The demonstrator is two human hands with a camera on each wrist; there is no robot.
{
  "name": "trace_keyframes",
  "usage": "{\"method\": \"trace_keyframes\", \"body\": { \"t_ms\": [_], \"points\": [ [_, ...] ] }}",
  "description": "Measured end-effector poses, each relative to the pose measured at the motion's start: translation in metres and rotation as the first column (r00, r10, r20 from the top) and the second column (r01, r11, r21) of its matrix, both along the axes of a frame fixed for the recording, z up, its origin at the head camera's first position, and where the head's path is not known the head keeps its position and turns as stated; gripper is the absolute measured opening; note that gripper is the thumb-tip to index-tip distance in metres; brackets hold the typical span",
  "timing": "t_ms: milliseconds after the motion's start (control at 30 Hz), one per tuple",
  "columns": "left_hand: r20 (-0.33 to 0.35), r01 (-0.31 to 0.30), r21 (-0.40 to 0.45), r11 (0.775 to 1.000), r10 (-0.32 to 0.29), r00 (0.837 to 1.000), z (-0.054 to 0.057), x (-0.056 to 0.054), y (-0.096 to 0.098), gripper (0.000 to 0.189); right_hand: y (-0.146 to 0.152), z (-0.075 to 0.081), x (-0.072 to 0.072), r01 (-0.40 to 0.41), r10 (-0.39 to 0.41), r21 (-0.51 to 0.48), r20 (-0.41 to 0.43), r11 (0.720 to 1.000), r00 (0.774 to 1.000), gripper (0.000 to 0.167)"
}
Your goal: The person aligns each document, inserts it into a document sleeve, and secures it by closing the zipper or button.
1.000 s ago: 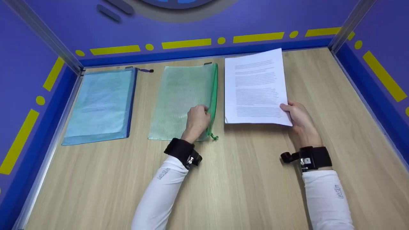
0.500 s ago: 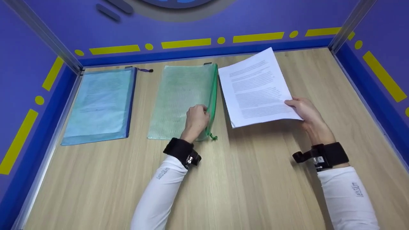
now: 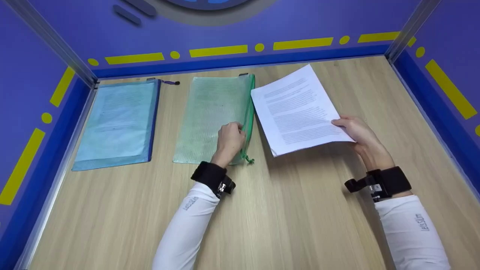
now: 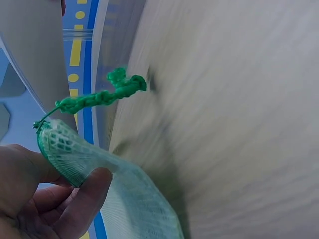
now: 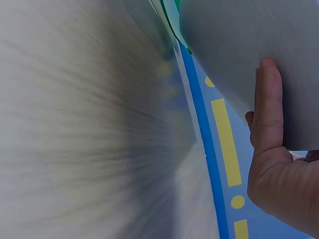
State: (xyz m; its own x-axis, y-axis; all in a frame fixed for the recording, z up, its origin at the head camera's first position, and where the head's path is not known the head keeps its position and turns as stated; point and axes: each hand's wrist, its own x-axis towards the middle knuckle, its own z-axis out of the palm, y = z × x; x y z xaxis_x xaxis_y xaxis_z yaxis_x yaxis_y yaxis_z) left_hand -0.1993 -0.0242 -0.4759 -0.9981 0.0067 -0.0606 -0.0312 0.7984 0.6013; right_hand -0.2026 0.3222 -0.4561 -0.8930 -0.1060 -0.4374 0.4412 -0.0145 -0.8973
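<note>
A pale green mesh zipper pouch [image 3: 213,108] lies on the table, its darker green zipper edge on the right. My left hand [image 3: 229,141] pinches that edge near the front corner and lifts it; in the left wrist view a green braided cord pull [image 4: 102,97] sticks out beyond the fingers. My right hand [image 3: 362,137] grips a printed paper stack [image 3: 296,112] at its lower right corner, thumb on top and fingers [image 5: 269,109] stretched out beneath. The stack is held tilted above the table, its upper left corner right at the pouch's zipper edge.
A blue mesh zipper pouch [image 3: 116,123] with printed paper inside lies at the left, its dark zipper pull [image 3: 172,83] pointing right. Purple-blue panels [image 3: 300,18] with yellow marks border the wooden table [image 3: 292,225] at the back and sides.
The right hand has moved right and the paper stack has turned anticlockwise, its upper left corner shifting left and nearer to the green pouch's edge. The left hand has stayed nearly still.
</note>
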Motion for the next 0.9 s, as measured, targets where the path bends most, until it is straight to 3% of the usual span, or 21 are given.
{"method": "trace_keyframes", "body": {
  "t_ms": [167, 367, 533, 767, 900],
  "points": [
    [0.002, 0.009, 0.006, 1.000, -0.009, 1.000, 0.000, 0.002, 0.001, 0.031, -0.009, -0.004, -0.003, -0.004, 0.005, 0.050, -0.020, 0.999, 1.000, 0.025],
    [0.008, 0.020, 0.024, 1.000, -0.020, 1.000, 0.001, 0.002, 0.001, 0.032, -0.023, -0.009, -0.007, -0.017, 0.019, 0.070, -0.025, 0.997, 1.000, 0.044],
    [0.019, 0.014, 0.015, 1.000, -0.014, 1.000, 0.001, 0.001, 0.001, 0.029, -0.036, -0.013, -0.010, -0.016, 0.020, 0.121, -0.037, 0.993, 0.999, 0.046],
    [-0.033, 0.027, -0.009, 1.000, -0.027, 0.999, 0.002, -0.001, 0.003, 0.020, -0.050, -0.018, -0.013, -0.005, 0.015, 0.138, -0.074, 0.990, 0.997, 0.047],
    [-0.047, 0.033, 0.000, 0.999, -0.033, 0.998, 0.001, -0.001, 0.003, 0.031, -0.055, -0.020, -0.013, 0.025, -0.012, 0.169, -0.079, 0.985, 0.997, 0.046]
  ]
}}
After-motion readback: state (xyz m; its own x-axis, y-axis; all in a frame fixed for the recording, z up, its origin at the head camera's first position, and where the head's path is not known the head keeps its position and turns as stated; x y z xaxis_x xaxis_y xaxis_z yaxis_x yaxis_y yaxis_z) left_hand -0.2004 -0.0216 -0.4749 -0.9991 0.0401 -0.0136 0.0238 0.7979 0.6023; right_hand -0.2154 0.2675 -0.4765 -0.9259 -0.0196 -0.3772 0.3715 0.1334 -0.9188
